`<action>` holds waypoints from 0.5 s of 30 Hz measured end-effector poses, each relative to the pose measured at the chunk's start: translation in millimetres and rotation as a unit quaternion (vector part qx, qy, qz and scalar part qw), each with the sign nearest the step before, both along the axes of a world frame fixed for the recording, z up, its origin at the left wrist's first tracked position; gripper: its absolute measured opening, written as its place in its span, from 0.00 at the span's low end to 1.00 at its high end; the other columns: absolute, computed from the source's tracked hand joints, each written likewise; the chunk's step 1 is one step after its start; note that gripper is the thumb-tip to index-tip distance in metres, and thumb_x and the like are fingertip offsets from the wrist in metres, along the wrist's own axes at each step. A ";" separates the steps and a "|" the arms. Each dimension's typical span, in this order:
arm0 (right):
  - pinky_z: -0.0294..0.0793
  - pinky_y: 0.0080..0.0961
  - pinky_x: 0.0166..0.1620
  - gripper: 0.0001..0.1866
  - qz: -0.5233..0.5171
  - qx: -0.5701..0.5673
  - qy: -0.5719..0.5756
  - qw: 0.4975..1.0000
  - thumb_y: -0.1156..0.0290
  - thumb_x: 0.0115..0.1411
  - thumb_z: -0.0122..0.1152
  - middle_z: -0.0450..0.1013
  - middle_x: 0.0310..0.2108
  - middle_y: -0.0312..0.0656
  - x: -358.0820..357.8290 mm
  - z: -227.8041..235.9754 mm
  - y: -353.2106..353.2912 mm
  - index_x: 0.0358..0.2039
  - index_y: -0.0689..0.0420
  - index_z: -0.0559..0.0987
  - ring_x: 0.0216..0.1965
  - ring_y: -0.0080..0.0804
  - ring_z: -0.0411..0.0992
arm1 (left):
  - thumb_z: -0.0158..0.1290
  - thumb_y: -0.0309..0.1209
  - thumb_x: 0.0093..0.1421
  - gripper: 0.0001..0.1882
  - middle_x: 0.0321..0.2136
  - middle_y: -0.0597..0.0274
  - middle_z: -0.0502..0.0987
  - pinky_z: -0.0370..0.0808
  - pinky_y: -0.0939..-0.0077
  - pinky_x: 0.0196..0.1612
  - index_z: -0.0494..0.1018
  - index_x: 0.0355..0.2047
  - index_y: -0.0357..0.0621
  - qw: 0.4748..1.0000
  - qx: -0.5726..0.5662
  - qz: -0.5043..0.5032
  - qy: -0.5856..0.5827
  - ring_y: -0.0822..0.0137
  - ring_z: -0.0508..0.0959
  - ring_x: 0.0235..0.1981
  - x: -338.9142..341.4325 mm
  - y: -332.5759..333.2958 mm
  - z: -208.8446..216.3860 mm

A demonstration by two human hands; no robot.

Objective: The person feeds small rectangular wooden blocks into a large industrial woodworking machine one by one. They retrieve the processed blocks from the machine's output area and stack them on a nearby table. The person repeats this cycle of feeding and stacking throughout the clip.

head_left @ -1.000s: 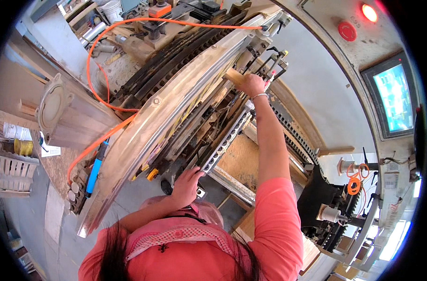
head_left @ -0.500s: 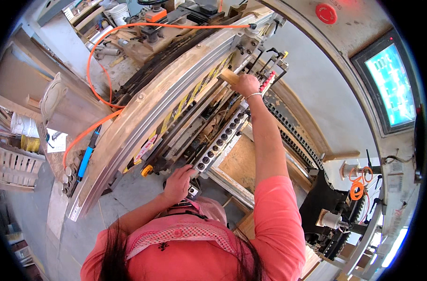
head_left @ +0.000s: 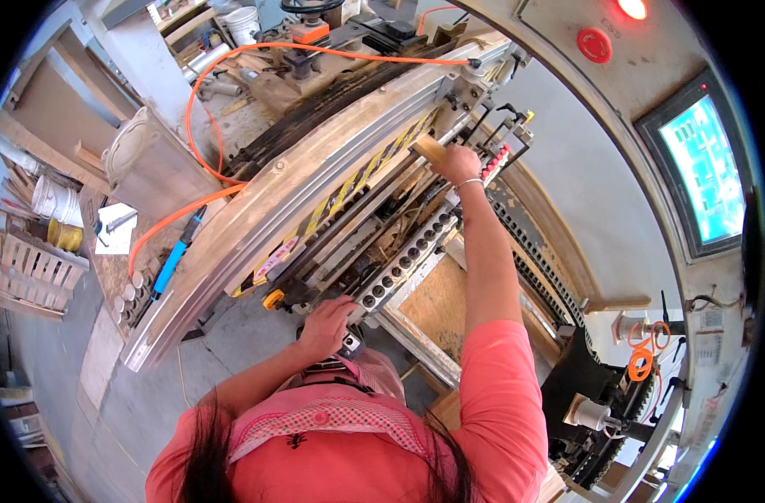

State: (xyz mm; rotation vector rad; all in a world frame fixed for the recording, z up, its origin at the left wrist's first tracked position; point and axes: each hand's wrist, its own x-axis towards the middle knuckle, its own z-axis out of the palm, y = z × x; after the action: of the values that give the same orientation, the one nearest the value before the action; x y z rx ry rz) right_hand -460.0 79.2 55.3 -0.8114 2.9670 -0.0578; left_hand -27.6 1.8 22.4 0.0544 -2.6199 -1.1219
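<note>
My right arm is stretched far over the machine bed. The fingers of my right hand (head_left: 461,165) are closed on one end of a small flat wooden block (head_left: 430,150), beside a row of red buttons (head_left: 502,156). My left hand (head_left: 325,325) lies at the near end of a white control strip (head_left: 406,261) lined with round black knobs. Its fingers are stretched out over the strip's end, with nothing visible in them. Between the strip and the yellow-and-black striped rail (head_left: 367,175) run dark metal bars, with wood scraps among them.
A lit touchscreen (head_left: 703,174) and a red emergency button (head_left: 595,45) sit on the right-hand panel. An orange hose (head_left: 332,50) crosses the wooden beam (head_left: 294,159) to a blue air gun (head_left: 169,267). A toothed chain track (head_left: 533,247) lies right of my arm.
The view has shifted slightly, so the machine appears further right and lower. My right hand still grips the wooden block, and my left hand stays at the strip's near end.
</note>
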 end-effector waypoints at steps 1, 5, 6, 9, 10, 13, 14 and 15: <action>0.73 0.35 0.41 0.27 -0.001 0.003 -0.005 1.000 0.48 0.38 0.66 0.76 0.33 0.46 2.0 2.3 -1.5 0.33 0.56 0.79 0.36 0.41 0.75 | 0.47 0.20 0.51 0.17 0.44 0.53 0.70 0.71 0.63 0.43 0.69 0.43 0.42 1.000 0.000 0.001 0.001 0.51 0.72 0.40 0.1 -0.3 0.7; 0.74 0.35 0.40 0.26 0.009 0.008 -0.004 1.000 0.48 0.38 0.65 0.76 0.32 0.46 3.2 3.4 -1.1 0.32 0.56 0.79 0.36 0.41 0.75 | 0.47 0.20 0.50 0.18 0.44 0.53 0.70 0.71 0.62 0.43 0.68 0.44 0.42 1.000 0.002 -0.003 0.000 0.50 0.71 0.41 0.5 -1.1 1.8; 0.74 0.35 0.40 0.26 0.013 0.005 -0.001 1.000 0.48 0.38 0.65 0.76 0.32 0.46 2.4 2.4 -0.6 0.32 0.56 0.79 0.36 0.41 0.75 | 0.47 0.20 0.50 0.18 0.44 0.53 0.70 0.71 0.62 0.43 0.68 0.44 0.42 1.000 0.003 -0.005 -0.001 0.50 0.71 0.41 0.3 -1.0 1.3; 0.74 0.35 0.40 0.26 0.023 -0.003 0.018 1.000 0.48 0.38 0.66 0.76 0.31 0.46 0.0 -1.5 2.1 0.31 0.56 0.79 0.35 0.42 0.75 | 0.47 0.20 0.50 0.18 0.44 0.53 0.70 0.71 0.62 0.43 0.68 0.44 0.42 1.000 0.003 -0.007 0.008 0.50 0.71 0.41 0.6 -0.7 -6.9; 0.74 0.35 0.40 0.26 0.022 -0.003 0.020 1.000 0.48 0.38 0.66 0.76 0.31 0.46 -1.7 -4.0 3.2 0.31 0.56 0.79 0.35 0.42 0.75 | 0.47 0.20 0.50 0.18 0.44 0.53 0.70 0.71 0.62 0.43 0.68 0.44 0.42 1.000 0.002 -0.008 0.009 0.50 0.71 0.41 0.8 -0.9 -7.9; 0.74 0.35 0.39 0.26 0.023 -0.004 0.022 0.999 0.48 0.37 0.66 0.76 0.31 0.46 -2.3 -5.7 2.3 0.30 0.57 0.79 0.35 0.42 0.75 | 0.47 0.20 0.50 0.18 0.44 0.52 0.70 0.71 0.62 0.43 0.68 0.44 0.42 1.000 0.003 -0.008 0.010 0.50 0.71 0.40 0.9 -1.7 -8.8; 0.74 0.35 0.39 0.26 0.025 -0.005 0.020 0.999 0.48 0.37 0.66 0.76 0.31 0.46 -1.9 -5.0 2.2 0.30 0.57 0.79 0.35 0.42 0.75 | 0.47 0.20 0.50 0.19 0.44 0.52 0.70 0.71 0.62 0.43 0.68 0.44 0.42 1.000 0.004 -0.007 0.011 0.50 0.71 0.41 1.1 -1.7 -9.1; 0.74 0.35 0.40 0.26 0.027 -0.005 0.018 0.999 0.48 0.37 0.66 0.76 0.30 0.46 -0.6 -3.6 1.8 0.30 0.57 0.79 0.35 0.42 0.75 | 0.47 0.20 0.50 0.19 0.44 0.52 0.70 0.71 0.62 0.43 0.68 0.44 0.42 1.000 0.005 -0.006 0.012 0.49 0.71 0.41 1.6 -1.8 -9.3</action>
State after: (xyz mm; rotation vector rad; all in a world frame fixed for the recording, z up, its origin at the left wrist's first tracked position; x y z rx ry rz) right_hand -460.7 81.0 51.8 -0.9031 2.9794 -0.0570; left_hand -25.9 -0.1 13.1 0.0264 -2.5977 -1.1334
